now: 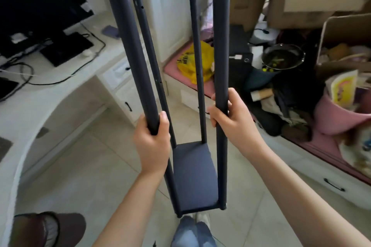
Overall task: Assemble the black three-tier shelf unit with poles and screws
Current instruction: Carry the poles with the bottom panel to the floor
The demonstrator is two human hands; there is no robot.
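Shelf unit (192,176) upright, low over floor (100,166), can't tell if touching. One tier at bottom, four poles pointing up. Left hand (152,142) curled round near-left pole (130,46), right hand (230,118) round near-right pole (220,36), both equally close. I'd guess next tier slides down along poles.

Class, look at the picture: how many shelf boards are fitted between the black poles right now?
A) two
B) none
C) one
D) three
C: only one shelf board sits between the poles, down at their bottom end, and the lengths above it are bare.
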